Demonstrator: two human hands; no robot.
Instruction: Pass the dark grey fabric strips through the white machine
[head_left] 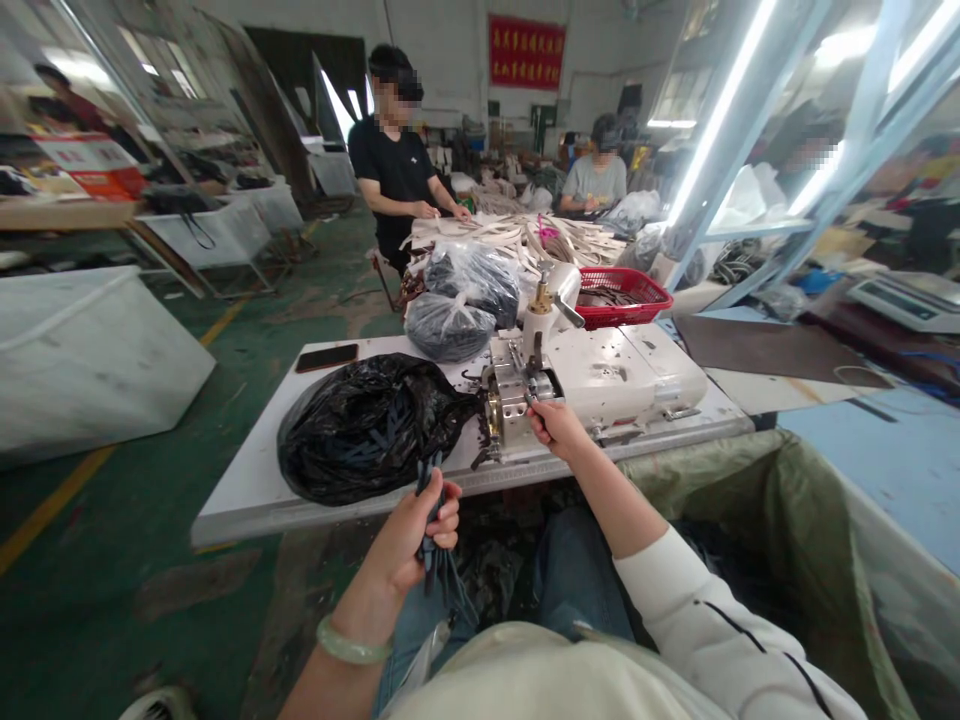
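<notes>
A bunch of thin dark strips (442, 570) is gripped in my left hand (431, 525), in front of the table's near edge. The strips stick up above the fist and hang down below it. My right hand (553, 425) is up against the head of a white machine (615, 365), its fingers pinched together. Whatever is between those fingertips is too small to make out. Left of the machine lies an open black plastic bag (360, 425) with dark strips inside. Dark scraps are scattered between the bag and the machine.
A phone (326, 357) lies at the table's far left corner. Clear bags (450, 328) of dark material and a red basket (622, 297) stand behind the machine. A green sack (735, 490) hangs open at my right. Two people work at a heap of pale strips (517, 232).
</notes>
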